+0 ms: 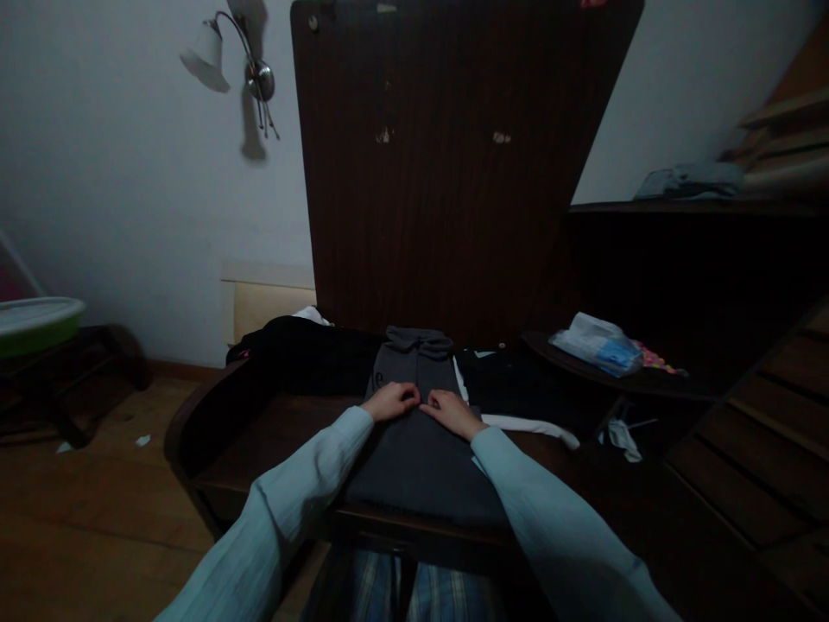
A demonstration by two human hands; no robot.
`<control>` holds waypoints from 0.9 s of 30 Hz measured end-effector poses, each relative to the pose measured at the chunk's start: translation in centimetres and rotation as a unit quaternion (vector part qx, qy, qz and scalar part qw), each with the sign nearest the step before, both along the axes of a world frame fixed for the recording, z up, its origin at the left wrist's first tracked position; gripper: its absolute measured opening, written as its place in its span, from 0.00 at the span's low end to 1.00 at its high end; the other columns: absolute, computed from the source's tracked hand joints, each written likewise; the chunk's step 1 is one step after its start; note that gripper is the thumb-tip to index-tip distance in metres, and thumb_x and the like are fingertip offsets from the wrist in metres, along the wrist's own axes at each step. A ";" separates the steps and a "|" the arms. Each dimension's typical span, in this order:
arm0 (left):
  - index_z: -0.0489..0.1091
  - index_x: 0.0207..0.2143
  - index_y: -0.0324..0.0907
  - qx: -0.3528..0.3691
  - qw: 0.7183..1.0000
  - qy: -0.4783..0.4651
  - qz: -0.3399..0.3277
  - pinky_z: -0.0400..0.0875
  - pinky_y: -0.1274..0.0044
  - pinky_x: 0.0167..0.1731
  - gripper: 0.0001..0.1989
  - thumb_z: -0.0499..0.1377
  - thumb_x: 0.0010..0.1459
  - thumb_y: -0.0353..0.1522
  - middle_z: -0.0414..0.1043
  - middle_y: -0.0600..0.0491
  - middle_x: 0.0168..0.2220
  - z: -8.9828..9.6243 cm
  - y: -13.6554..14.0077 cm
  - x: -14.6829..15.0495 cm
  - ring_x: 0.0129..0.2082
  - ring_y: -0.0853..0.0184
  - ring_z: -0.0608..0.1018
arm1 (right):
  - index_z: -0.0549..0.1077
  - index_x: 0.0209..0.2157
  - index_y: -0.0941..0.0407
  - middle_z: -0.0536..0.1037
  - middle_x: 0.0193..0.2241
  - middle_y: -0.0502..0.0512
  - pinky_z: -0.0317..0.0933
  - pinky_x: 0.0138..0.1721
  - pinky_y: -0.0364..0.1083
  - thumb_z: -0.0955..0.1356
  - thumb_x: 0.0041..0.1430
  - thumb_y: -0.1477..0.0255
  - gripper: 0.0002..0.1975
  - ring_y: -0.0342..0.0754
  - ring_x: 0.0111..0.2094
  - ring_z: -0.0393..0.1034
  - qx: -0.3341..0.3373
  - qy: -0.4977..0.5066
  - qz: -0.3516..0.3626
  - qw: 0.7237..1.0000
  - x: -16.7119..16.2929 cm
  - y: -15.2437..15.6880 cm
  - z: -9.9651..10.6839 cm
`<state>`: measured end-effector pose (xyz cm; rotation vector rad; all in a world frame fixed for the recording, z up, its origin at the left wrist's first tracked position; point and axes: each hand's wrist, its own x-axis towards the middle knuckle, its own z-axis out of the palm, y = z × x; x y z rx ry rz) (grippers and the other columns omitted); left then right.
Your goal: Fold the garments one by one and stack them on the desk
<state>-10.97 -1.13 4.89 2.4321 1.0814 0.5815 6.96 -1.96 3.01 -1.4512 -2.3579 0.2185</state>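
Observation:
A dark grey garment (420, 471), apparently a hooded jacket, lies spread on a dark wooden surface with its bunched hood or collar at the far end. A line runs down its middle, and a dark letter shows on its left side. Both hands meet at this line. My left hand (392, 402) has its thumb and fingers pinched on the cloth. Close beside it, my right hand (452, 411) also pinches the cloth, fingers curled. The exact bit between the fingertips is too small to make out.
Black clothes (311, 354) lie left of the garment, more black cloth (511, 380) and a white strip (534, 426) right. A plastic packet (599, 344) rests on a rounded shelf. A tall dark panel (446, 190) stands behind. A green basin (39, 328) sits on a stool.

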 end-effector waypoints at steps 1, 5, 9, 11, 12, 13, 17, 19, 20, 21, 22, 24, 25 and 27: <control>0.68 0.32 0.40 -0.010 1.000 -0.014 -0.012 0.63 0.81 0.37 0.09 0.50 0.54 0.32 0.72 0.55 0.32 0.2 0.0 0.0 0.34 0.70 0.73 | 0.66 0.25 0.57 0.70 0.27 0.52 0.54 0.32 0.42 0.62 0.55 0.65 0.11 0.45 0.32 0.64 0.007 0.005 0.011 1.000 0.1 0.1 0.1; 0.66 0.36 0.40 -0.033 0.999 -0.036 -0.014 0.62 0.81 0.41 0.10 0.49 0.56 0.34 0.71 0.53 0.39 0.6 0.2 0.1 0.40 0.70 0.71 | 0.66 0.26 0.56 0.70 0.30 0.52 0.55 0.35 0.41 0.59 0.58 0.67 0.10 0.44 0.34 0.65 0.027 0.041 0.043 0.998 0.2 0.2 0.5; 0.62 0.41 0.39 -0.010 0.988 0.078 0.134 0.64 0.74 0.39 0.14 0.49 0.56 0.37 0.71 0.46 0.39 -0.6 0.0 0.9 0.40 0.63 0.73 | 0.66 0.31 0.56 0.72 0.30 0.54 0.54 0.31 0.42 0.59 0.58 0.62 0.12 0.46 0.32 0.67 0.021 -0.009 -0.025 0.999 -0.4 -0.3 0.3; 0.62 0.40 0.38 0.017 0.978 0.121 0.167 0.65 0.72 0.37 0.14 0.50 0.56 0.37 0.71 0.43 0.37 -1.2 -0.2 1.3 0.38 0.59 0.74 | 0.68 0.30 0.56 0.74 0.29 0.57 0.54 0.30 0.43 0.59 0.57 0.60 0.15 0.49 0.32 0.68 0.020 -0.056 -0.049 0.997 -0.6 -0.5 0.1; 0.63 0.39 0.38 0.029 0.978 0.126 0.165 0.65 0.72 0.37 0.12 0.50 0.56 0.37 0.72 0.43 0.36 -1.3 -0.3 1.3 0.38 0.59 0.74 | 0.68 0.29 0.56 0.74 0.28 0.58 0.54 0.30 0.43 0.58 0.57 0.60 0.16 0.49 0.31 0.68 0.018 -0.076 -0.049 0.996 -0.6 -0.6 0.0; 0.64 0.38 0.39 0.036 0.980 0.124 0.153 0.65 0.74 0.37 0.11 0.50 0.55 0.36 0.72 0.45 0.36 -1.3 -0.3 1.3 0.37 0.60 0.74 | 0.69 0.27 0.56 0.74 0.27 0.58 0.53 0.29 0.43 0.58 0.57 0.59 0.17 0.49 0.31 0.69 0.014 -0.088 -0.044 0.995 -0.6 -0.6 0.1; 0.67 0.36 0.43 0.026 0.994 0.059 0.089 0.64 0.80 0.37 0.11 0.48 0.57 0.35 0.73 0.53 0.36 -1.2 0.0 0.8 0.37 0.68 0.74 | 0.69 0.26 0.55 0.74 0.26 0.54 0.54 0.31 0.42 0.55 0.59 0.59 0.19 0.46 0.31 0.68 0.043 -0.054 -0.006 0.998 -0.1 -0.6 0.7; 0.65 0.41 0.42 0.027 0.995 0.028 0.088 0.64 0.79 0.39 0.13 0.46 0.58 0.36 0.72 0.53 0.38 -1.6 -0.2 0.6 0.38 0.68 0.73 | 0.68 0.28 0.55 0.74 0.28 0.54 0.54 0.33 0.42 0.55 0.60 0.62 0.18 0.46 0.33 0.67 0.065 -0.042 -0.005 0.997 -0.1 -0.6 0.5; 0.64 0.43 0.41 0.038 0.994 0.027 0.096 0.64 0.78 0.39 0.14 0.46 0.59 0.36 0.71 0.51 0.40 -1.9 -0.4 0.6 0.39 0.67 0.73 | 0.68 0.29 0.56 0.73 0.30 0.55 0.55 0.34 0.42 0.55 0.60 0.63 0.17 0.46 0.34 0.67 0.072 -0.050 -0.011 0.996 -0.3 -0.7 0.3; 0.62 0.45 0.41 0.057 0.992 0.036 0.107 0.64 0.77 0.40 0.15 0.46 0.58 0.36 0.71 0.50 0.41 -2.3 -0.6 0.6 0.40 0.66 0.73 | 0.68 0.29 0.57 0.73 0.31 0.56 0.55 0.35 0.43 0.56 0.60 0.64 0.16 0.47 0.35 0.67 0.076 -0.065 -0.020 0.995 -0.5 -0.7 0.0; 0.60 0.47 0.40 0.080 0.989 0.048 0.117 0.63 0.76 0.41 0.16 0.46 0.58 0.36 0.70 0.48 0.42 -2.7 -0.8 0.6 0.41 0.65 0.72 | 0.68 0.30 0.57 0.73 0.31 0.58 0.55 0.36 0.43 0.56 0.60 0.65 0.15 0.48 0.36 0.67 0.079 -0.081 -0.028 0.993 -0.7 -0.8 -0.4; 0.58 0.48 0.39 0.122 0.980 0.066 0.145 0.62 0.75 0.42 0.17 0.45 0.59 0.35 0.69 0.46 0.42 -3.1 -1.3 0.7 0.42 0.64 0.71 | 0.68 0.31 0.58 0.73 0.32 0.60 0.55 0.37 0.45 0.57 0.60 0.66 0.14 0.50 0.37 0.66 0.085 -0.097 -0.039 0.991 -1.1 -0.9 -1.1; 0.57 0.48 0.38 0.133 0.974 0.073 0.166 0.62 0.75 0.42 0.17 0.45 0.59 0.35 0.69 0.45 0.42 -3.2 -1.4 0.8 0.42 0.63 0.71 | 0.68 0.31 0.57 0.73 0.33 0.60 0.55 0.37 0.45 0.56 0.60 0.66 0.14 0.50 0.37 0.66 0.086 -0.096 -0.041 0.991 -1.2 -0.9 -1.3; 0.58 0.46 0.37 0.136 0.963 0.090 0.213 0.63 0.75 0.40 0.16 0.43 0.59 0.35 0.70 0.44 0.39 -3.0 -1.6 0.9 0.40 0.62 0.72 | 0.68 0.31 0.57 0.73 0.32 0.60 0.55 0.38 0.45 0.56 0.60 0.66 0.14 0.51 0.37 0.66 0.086 -0.087 -0.041 0.992 -1.3 -0.9 -1.5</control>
